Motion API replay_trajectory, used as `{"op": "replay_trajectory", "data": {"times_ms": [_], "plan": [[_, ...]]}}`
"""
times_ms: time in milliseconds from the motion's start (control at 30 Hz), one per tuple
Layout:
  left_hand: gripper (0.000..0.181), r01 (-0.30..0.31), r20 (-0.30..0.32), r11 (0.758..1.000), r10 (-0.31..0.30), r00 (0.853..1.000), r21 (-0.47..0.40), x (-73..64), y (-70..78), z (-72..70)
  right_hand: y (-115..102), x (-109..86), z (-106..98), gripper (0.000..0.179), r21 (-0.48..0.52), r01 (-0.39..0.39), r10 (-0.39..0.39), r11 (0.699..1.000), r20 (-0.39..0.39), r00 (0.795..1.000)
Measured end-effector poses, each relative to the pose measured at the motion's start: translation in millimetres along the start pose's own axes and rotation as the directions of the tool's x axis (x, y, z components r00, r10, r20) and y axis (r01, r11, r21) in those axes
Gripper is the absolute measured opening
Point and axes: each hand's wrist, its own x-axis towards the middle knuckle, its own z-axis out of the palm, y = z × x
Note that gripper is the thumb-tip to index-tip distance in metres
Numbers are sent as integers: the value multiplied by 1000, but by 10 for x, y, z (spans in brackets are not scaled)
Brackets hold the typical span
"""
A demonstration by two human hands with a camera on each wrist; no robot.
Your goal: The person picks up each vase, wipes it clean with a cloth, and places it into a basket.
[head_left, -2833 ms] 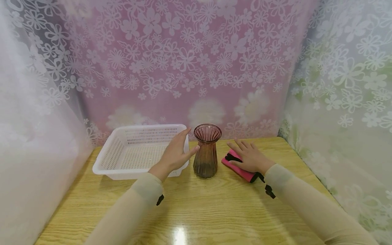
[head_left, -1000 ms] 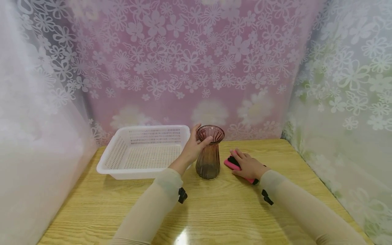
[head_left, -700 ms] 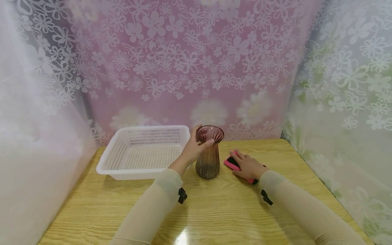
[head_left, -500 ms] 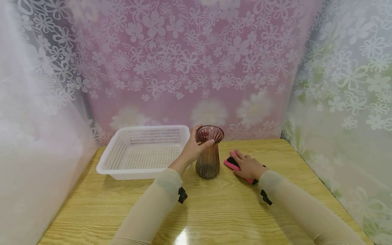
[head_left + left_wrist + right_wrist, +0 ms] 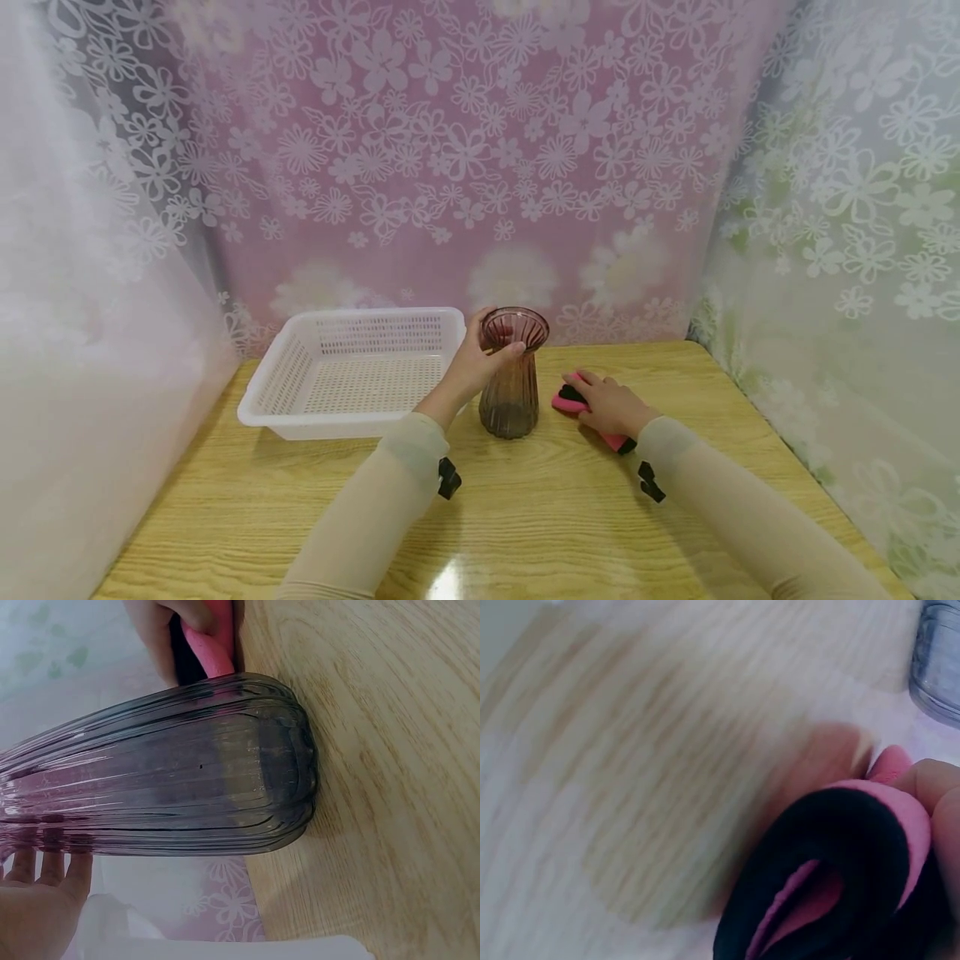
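Observation:
An upright ribbed glass vase (image 5: 510, 404), pinkish at the rim and smoky grey below, stands on the table. My left hand (image 5: 471, 367) grips its neck, the thumb across the near side and the fingers behind. In the left wrist view the ribbed body of the vase (image 5: 172, 769) fills the middle, with fingertips against its neck. To the right, my right hand (image 5: 611, 407) holds a folded pink-and-black cloth (image 5: 568, 403) on the table, palm over it. The right wrist view shows the cloth (image 5: 855, 817) folded over in a loop, with fingers round its edge.
A white perforated plastic basket (image 5: 375, 383) stands left of the vase, close to the left hand. The wooden table (image 5: 540, 517) ends at the back against a pink floral curtain (image 5: 450, 167). Pale curtains hang at both sides.
My left hand moved right from beside the vase and took hold of its neck. The right hand, first spread flat on the cloth, has drawn its fingers in and gathered it up.

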Motion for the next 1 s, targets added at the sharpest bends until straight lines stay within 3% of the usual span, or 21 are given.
{"op": "replay_trajectory", "data": {"times_ms": [200,433,600,1000], "plan": [[88,-6,29,999,7,1000,-32,17,8,-12,63,-32,-101,69,102,7,-9,995,15,1000],[85,-13,22,998,14,1000,-54,40,-39,6,12,-147,-406,66,200,42,-32,979,-53,998],[95,-14,12,999,15,1000,-51,31,-44,4,-62,-220,-624,68,283,45,-19,958,-95,995],[95,-18,16,997,19,1000,-70,8,-22,7,-208,-370,-947,70,313,97,-35,945,-199,979]]}}
